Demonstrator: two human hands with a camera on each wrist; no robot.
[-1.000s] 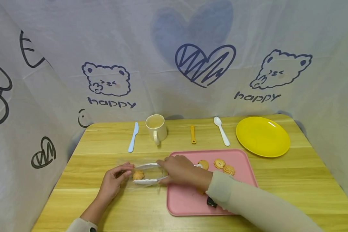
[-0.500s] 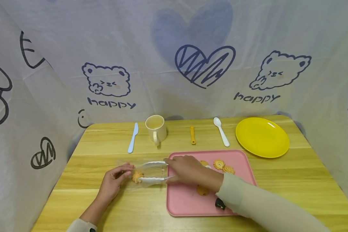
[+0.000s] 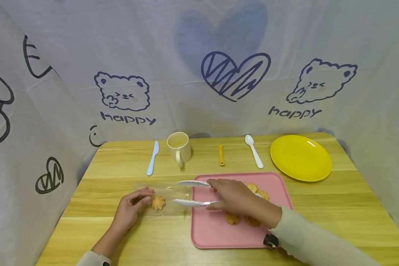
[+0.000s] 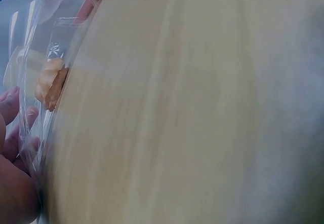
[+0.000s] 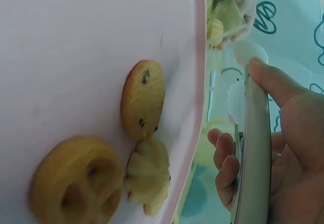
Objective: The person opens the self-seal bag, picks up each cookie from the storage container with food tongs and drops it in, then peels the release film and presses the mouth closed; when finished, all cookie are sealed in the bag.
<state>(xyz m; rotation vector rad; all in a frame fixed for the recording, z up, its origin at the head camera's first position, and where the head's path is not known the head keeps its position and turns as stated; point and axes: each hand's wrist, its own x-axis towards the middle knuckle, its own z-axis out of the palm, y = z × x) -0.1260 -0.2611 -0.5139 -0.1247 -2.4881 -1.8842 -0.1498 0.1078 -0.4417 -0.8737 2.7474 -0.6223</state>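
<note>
My left hand (image 3: 130,210) pinches the closed end of a clear plastic bag (image 3: 177,211) lying on the table. Inside the bag is one ridged golden cookie (image 3: 158,203), also visible in the left wrist view. My right hand (image 3: 237,195) grips a pair of tongs (image 5: 257,153), whose white tips are spread apart and hold nothing. Those tips point left, over the tray's left edge and the bag's mouth. Several cookies (image 3: 232,218) lie on the pink tray (image 3: 207,232) under and around my right hand, some partly hidden by it.
Along the back of the table are a light blue knife (image 3: 152,159), a cream mug (image 3: 179,147), a small orange handle-like piece (image 3: 221,155), a white spoon (image 3: 254,151) and a yellow plate (image 3: 300,158). A printed cloth (image 3: 186,92) hangs behind.
My right hand has drawn the tongs rightward, out of the bag and over the tray. The ridged cookie stays in the bag. My left hand has kept its place.
</note>
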